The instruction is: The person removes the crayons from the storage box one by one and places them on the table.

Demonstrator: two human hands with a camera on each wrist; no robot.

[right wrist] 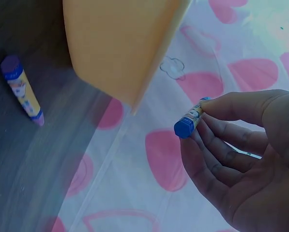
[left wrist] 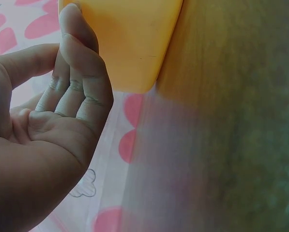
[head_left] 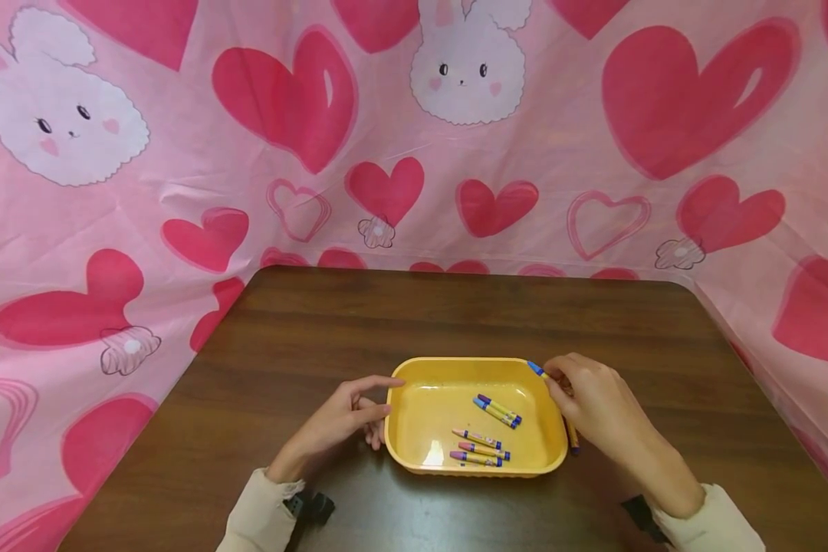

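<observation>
A person's right hand [head_left: 593, 406] pinches a blue crayon [right wrist: 189, 121] over the right rim of a yellow tray [head_left: 414, 452], while the left hand [head_left: 341, 422], fingers relaxed, steadies the left wall. A loose pinch could drop the crayon onto the table [head_left: 317, 322].

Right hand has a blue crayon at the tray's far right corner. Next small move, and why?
Probably carry the blue crayon left over the rim of the yellow tray and release it: the right hand pinches it at the rim, five crayons already lie inside, and the left hand steadies the tray's left side.
</observation>
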